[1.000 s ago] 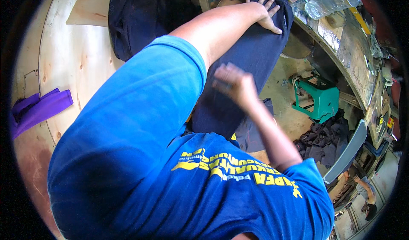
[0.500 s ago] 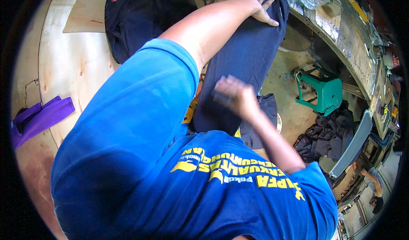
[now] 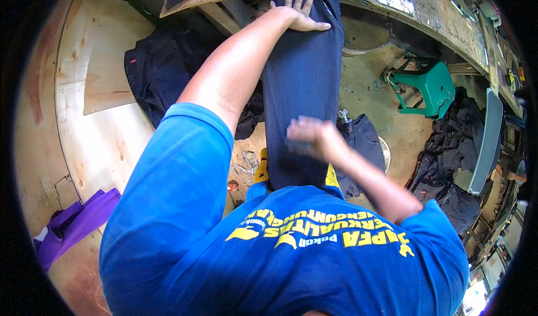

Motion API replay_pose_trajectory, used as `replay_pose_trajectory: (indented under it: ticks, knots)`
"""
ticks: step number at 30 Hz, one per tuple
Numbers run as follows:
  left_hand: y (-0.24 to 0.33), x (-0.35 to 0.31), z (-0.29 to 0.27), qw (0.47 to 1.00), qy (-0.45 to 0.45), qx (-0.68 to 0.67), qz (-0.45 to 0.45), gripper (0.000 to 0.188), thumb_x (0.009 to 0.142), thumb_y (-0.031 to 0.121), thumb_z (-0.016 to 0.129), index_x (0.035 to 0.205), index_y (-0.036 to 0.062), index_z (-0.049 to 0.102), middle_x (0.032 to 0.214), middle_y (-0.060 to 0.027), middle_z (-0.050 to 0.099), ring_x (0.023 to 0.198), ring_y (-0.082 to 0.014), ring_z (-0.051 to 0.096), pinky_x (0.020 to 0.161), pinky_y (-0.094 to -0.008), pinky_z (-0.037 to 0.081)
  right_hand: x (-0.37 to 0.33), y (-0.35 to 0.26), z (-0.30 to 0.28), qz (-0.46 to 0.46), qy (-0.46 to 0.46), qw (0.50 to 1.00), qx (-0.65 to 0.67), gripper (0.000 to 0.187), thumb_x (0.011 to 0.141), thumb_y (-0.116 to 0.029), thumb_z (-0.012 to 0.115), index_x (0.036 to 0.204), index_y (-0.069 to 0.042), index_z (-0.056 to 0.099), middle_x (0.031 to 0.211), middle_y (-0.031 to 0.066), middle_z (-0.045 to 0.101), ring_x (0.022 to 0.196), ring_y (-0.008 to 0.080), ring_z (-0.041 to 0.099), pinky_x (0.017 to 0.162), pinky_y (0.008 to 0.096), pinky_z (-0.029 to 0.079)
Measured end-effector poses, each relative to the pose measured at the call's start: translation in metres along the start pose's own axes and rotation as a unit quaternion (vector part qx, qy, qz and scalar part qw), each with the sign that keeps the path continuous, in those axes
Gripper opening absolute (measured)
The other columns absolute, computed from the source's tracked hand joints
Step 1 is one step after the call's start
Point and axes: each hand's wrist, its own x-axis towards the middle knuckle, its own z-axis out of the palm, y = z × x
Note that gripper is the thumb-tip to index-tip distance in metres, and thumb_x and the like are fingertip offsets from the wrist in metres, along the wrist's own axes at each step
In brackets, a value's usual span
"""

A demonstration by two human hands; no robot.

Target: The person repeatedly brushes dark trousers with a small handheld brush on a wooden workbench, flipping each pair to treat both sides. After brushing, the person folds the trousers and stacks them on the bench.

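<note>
A long navy pair of trousers (image 3: 302, 86), seemingly folded lengthwise, stretches from the workbench edge down to my lap. Its gathered waistband lies at the far end, with a pocket slit showing. My left hand (image 3: 301, 14) presses flat near that waistband, fingers spread. Over the near part of the cloth is my right hand (image 3: 314, 136), its fingers smeared by motion. I cannot tell whether it touches the fabric.
A wooden workbench (image 3: 431, 21) curves along the far right. Below it stand a green plastic stool (image 3: 428, 89) and a heap of dark clothes (image 3: 454, 142). More dark garments (image 3: 162, 69) lie left on a plywood board (image 3: 84, 125), near a purple cloth (image 3: 78, 223).
The view has shifted, so the trousers and bench appear straighter ahead. My left hand stays flat near the waistband; my right hand remains blurred over the near part.
</note>
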Motion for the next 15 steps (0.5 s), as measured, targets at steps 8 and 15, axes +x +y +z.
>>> replay_pose_trajectory:
  ticks: [8,15]
  knots:
    - [-0.013,0.026,0.013,0.999,0.01,0.027,0.028,0.138,0.08,0.105,0.044,0.179,0.0177,0.002,0.184,-0.0165,-0.015,0.169,-0.0413,-0.015,0.13,-0.0723,-0.003,0.091,0.005,-0.087,-0.02,-0.003,0.998,0.062,0.03,0.091,-0.027,0.089,0.111,-0.006,0.085,0.11,0.0203,0.082,0.097,0.0292,0.081,0.091,0.0383,0.064]
    - [-0.009,0.014,0.009,0.993,0.041,0.082,0.071,0.141,0.084,0.104,0.04,0.176,0.0042,-0.001,0.182,-0.0265,-0.01,0.165,-0.0498,-0.02,0.134,-0.0579,-0.011,-0.013,-0.025,-0.01,0.083,0.011,0.996,0.013,0.061,0.069,0.001,0.087,0.128,-0.013,0.081,0.142,0.0124,0.074,0.14,0.0323,0.066,0.125,0.0477,0.048]
